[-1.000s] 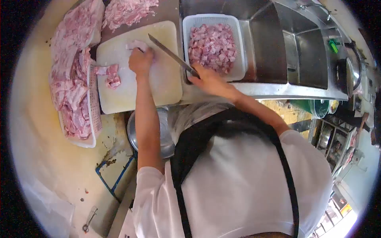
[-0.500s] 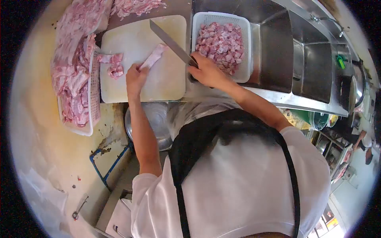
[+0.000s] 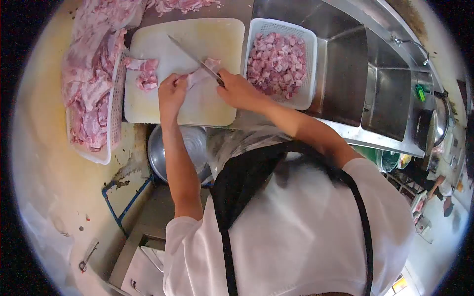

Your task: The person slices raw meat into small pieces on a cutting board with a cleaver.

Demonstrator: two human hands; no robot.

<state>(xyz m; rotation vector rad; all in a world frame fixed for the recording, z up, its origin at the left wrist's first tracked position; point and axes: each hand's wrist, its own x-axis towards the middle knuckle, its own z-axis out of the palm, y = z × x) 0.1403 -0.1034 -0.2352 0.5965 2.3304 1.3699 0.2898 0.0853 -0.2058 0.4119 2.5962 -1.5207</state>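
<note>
My left hand (image 3: 171,94) grips the near end of a pale strip of raw meat (image 3: 198,75) lying on the white cutting board (image 3: 207,108). In my right hand (image 3: 237,90) is the handle of a long-bladed knife (image 3: 190,55). Its blade crosses over the strip toward the strip's far end and points up and left. Two smaller meat pieces (image 3: 146,79) lie on the board's left side. Just right of the board, a white basket (image 3: 312,59) holds a heap of diced meat (image 3: 277,64).
At the left, another white basket (image 3: 112,126) is piled with large slabs of raw meat (image 3: 91,98). More meat (image 3: 182,5) lies behind the board. Steel sinks (image 3: 343,74) run along the right, with a faucet (image 3: 412,43). A metal basin (image 3: 190,148) sits below the counter edge.
My right hand has moved left with the knife, bringing the blade from beside the strip to across it. My left hand still holds the strip. The camera view has shifted slightly.
</note>
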